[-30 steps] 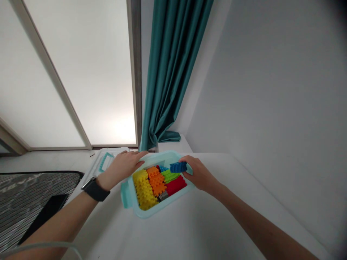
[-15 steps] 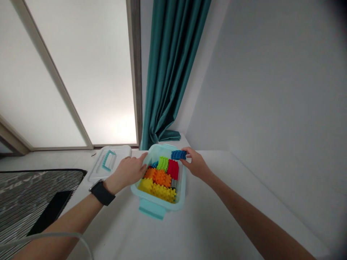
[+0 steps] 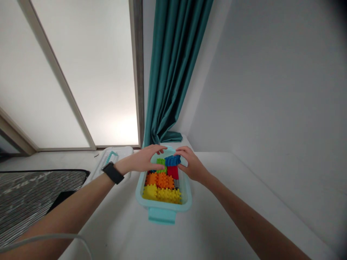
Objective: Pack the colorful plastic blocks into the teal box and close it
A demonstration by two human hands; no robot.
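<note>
A light turquoise plastic box point(image 3: 187, 202) stands on the white surface with toy building blocks inside. Yellow blocks point(image 3: 162, 194) line its near end, orange blocks point(image 3: 159, 180) lie behind them, and red blocks point(image 3: 172, 172) and green blocks point(image 3: 161, 163) sit farther back. My right hand point(image 3: 192, 166) pinches a stack of blue blocks point(image 3: 172, 160) over the far part of the box. Reaching over the box's left side, my left hand point(image 3: 148, 159) has its fingers apart close to the blue stack, with nothing in them.
The box's clear lid point(image 3: 104, 162) with a turquoise handle lies to the left. A dark striped mat point(image 3: 24, 202) and a black flat object point(image 3: 61, 198) are at the lower left. A green curtain point(image 3: 173, 72) hangs behind; a pale cable point(image 3: 48, 236) crosses my left forearm.
My right hand has carried the blue blocks left over the box. My left hand has left the box's rim and moved right, toward the blue stack. The box has turned slightly.
</note>
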